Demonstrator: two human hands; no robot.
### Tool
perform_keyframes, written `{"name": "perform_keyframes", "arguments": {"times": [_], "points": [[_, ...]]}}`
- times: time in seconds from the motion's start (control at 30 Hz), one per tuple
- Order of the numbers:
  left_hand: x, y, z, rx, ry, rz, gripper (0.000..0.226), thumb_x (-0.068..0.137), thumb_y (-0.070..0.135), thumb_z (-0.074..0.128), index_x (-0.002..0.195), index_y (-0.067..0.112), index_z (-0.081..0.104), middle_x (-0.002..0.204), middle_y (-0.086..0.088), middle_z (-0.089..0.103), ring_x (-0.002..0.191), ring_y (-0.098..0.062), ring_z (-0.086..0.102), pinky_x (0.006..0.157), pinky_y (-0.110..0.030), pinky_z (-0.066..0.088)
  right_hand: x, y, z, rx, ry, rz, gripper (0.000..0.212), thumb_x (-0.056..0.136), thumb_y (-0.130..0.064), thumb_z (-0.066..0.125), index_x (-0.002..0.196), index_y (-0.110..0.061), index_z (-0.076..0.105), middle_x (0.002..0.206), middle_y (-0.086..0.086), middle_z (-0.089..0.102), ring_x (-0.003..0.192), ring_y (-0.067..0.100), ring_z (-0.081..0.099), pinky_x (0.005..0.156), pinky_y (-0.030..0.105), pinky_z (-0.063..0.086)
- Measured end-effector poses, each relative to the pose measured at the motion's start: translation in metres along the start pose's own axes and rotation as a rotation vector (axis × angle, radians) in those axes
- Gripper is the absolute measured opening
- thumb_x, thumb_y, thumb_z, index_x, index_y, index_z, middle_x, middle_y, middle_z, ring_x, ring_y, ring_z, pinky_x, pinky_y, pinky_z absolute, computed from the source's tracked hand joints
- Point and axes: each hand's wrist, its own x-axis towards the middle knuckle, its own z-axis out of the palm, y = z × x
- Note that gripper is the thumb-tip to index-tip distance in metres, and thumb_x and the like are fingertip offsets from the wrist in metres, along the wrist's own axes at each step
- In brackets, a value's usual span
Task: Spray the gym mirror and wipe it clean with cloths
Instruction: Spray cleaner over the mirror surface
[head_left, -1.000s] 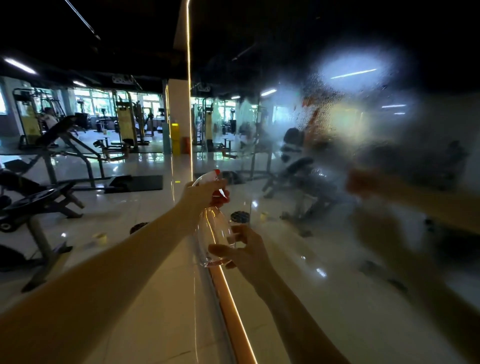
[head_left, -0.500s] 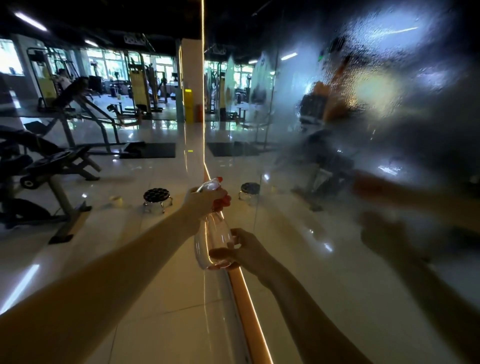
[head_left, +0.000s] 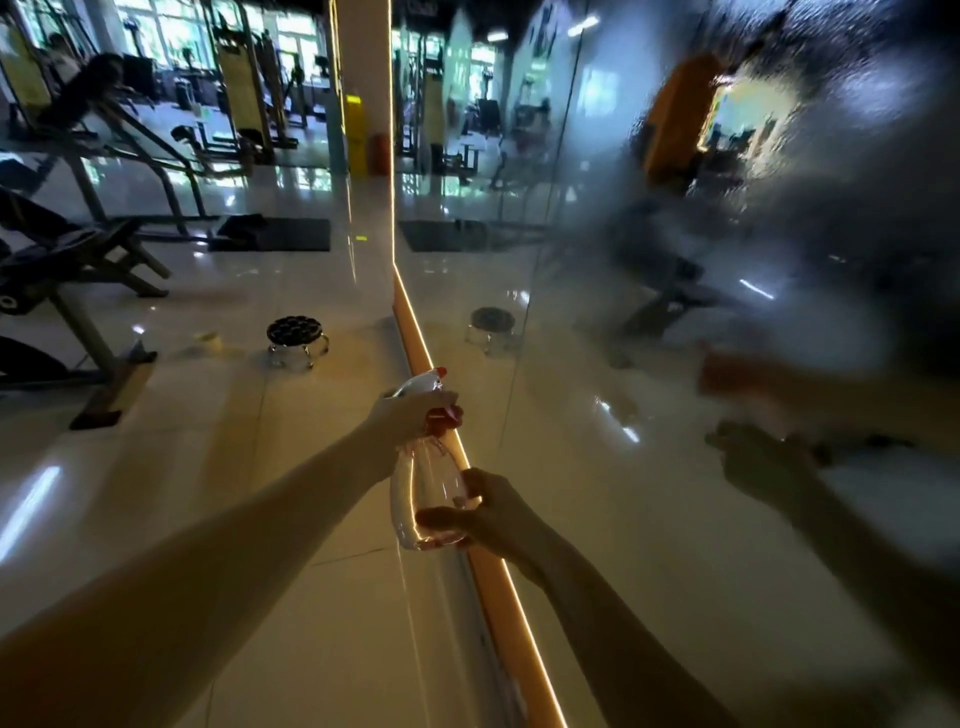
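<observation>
Orange lit strip (head_left: 415, 332) marks the foot of the mirror (head_left: 649, 519), whose upper right is fogged with spray. Tile floor (head_left: 208, 441) lies open to the left; a small stool (head_left: 295, 332) and a bench (head_left: 67, 260) stand well apart from the arms. Clear spray bottle (head_left: 423, 493), upright, just beside the strip: left hand (head_left: 410, 415) wraps its red-trimmed head, right hand (head_left: 498, 514) cups its base. Compared with the previous frames, the two-handed hold is unchanged; the view points lower, with the stool nearer.
</observation>
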Motion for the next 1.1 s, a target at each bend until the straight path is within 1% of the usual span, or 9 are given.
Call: {"name": "perform_keyframes", "arguments": {"times": [0.07, 0.2, 0.27, 0.47, 0.53, 0.67, 0.83, 0.97, 1.1], "points": [[-0.005, -0.009, -0.001, 0.004, 0.004, 0.015, 0.070, 0.081, 0.028, 0.089, 0.136, -0.002, 0.057, 0.107, -0.020, 0.073, 0.085, -0.027, 0.074, 0.061, -0.031, 0.056, 0.009, 0.007, 0.001, -0.002, 0.009, 0.037, 0.072, 0.076, -0.039, 0.090, 0.135, -0.015, 0.055, 0.117, -0.002, 0.062, 0.102, 0.020, 0.069, 0.088, 0.043, 0.063], [-0.019, -0.027, 0.001, -0.133, 0.068, 0.008, 0.017, 0.089, 0.013, 0.077, 0.105, 0.009, 0.071, 0.090, -0.018, 0.070, 0.076, -0.027, 0.069, 0.067, -0.038, 0.054, 0.030, 0.016, 0.011, 0.062, 0.003, 0.118, 0.076, 0.077, -0.034, 0.090, 0.139, -0.019, 0.050, 0.123, 0.000, 0.059, 0.108, 0.022, 0.067, 0.090, 0.047, 0.062], [-0.015, -0.029, -0.001, -0.107, 0.067, -0.038, 0.009, 0.092, 0.015, 0.075, 0.101, 0.013, 0.072, 0.085, -0.016, 0.067, 0.067, -0.024, 0.066, 0.068, -0.040, 0.052, 0.041, 0.018, 0.021, 0.084, -0.010, 0.141, 0.075, 0.076, -0.035, 0.091, 0.138, -0.021, 0.051, 0.123, 0.001, 0.061, 0.107, 0.021, 0.068, 0.088, 0.046, 0.062], [0.027, -0.027, -0.032, -0.049, 0.071, -0.140, 0.049, 0.096, 0.027, 0.075, 0.137, 0.006, 0.059, 0.095, -0.019, 0.068, 0.059, -0.012, 0.066, 0.051, -0.023, 0.055, 0.082, 0.010, 0.042, 0.129, 0.056, 0.185, 0.085, 0.065, -0.047, 0.090, 0.138, -0.024, 0.053, 0.124, 0.000, 0.062, 0.107, 0.020, 0.069, 0.088, 0.047, 0.062], [0.046, -0.013, -0.043, -0.062, -0.008, -0.112, 0.067, 0.094, 0.023, 0.075, 0.149, -0.003, 0.046, 0.090, -0.017, 0.069, 0.061, -0.015, 0.068, 0.051, -0.024, 0.055, 0.099, -0.003, 0.040, 0.132, 0.095, 0.189, 0.079, 0.071, -0.039, 0.091, 0.137, -0.021, 0.052, 0.122, 0.000, 0.061, 0.105, 0.021, 0.069, 0.088, 0.047, 0.062], [0.074, 0.014, -0.065, -0.062, -0.091, -0.005, 0.097, 0.075, 0.032, 0.089, 0.150, -0.006, 0.040, 0.092, -0.014, 0.071, 0.076, -0.022, 0.072, 0.059, -0.030, 0.056, 0.126, -0.033, 0.034, 0.109, 0.164, 0.184, 0.072, 0.079, -0.033, 0.089, 0.138, -0.018, 0.050, 0.113, -0.007, 0.058, 0.101, 0.020, 0.068, 0.086, 0.041, 0.063], [0.101, 0.054, -0.075, -0.100, -0.036, 0.010, 0.036, 0.096, 0.022, 0.074, 0.124, 0.005, 0.060, 0.082, -0.010, 0.063, 0.070, -0.020, 0.065, 0.061, -0.030, 0.055, 0.149, -0.070, 0.028, 0.070, 0.223, 0.108, 0.066, 0.083, -0.032, 0.086, 0.136, -0.017, 0.051, 0.111, -0.007, 0.056, 0.094, 0.016, 0.066, 0.076, 0.030, 0.062], [0.116, 0.086, -0.093, -0.057, -0.044, 0.075, 0.030, 0.094, 0.028, 0.077, 0.116, 0.015, 0.062, 0.071, 0.001, 0.061, 0.062, -0.012, 0.061, 0.062, -0.027, 0.052, 0.169, -0.097, 0.026, 0.051, 0.276, 0.045, 0.067, 0.082, -0.034, 0.086, 0.137, -0.016, 0.051, 0.117, -0.004, 0.057, 0.099, 0.018, 0.066, 0.072, 0.024, 0.060], [0.128, 0.127, -0.101, -0.050, -0.105, 0.134, 0.039, 0.089, 0.035, 0.081, 0.111, 0.006, 0.065, 0.080, -0.004, 0.069, 0.075, -0.020, 0.069, 0.068, -0.032, 0.057, 0.186, -0.120, 0.020, 0.003, 0.353, -0.039, 0.067, 0.082, -0.036, 0.086, 0.136, -0.015, 0.053, 0.115, -0.006, 0.058, 0.102, 0.018, 0.066, 0.078, 0.028, 0.061]]}}
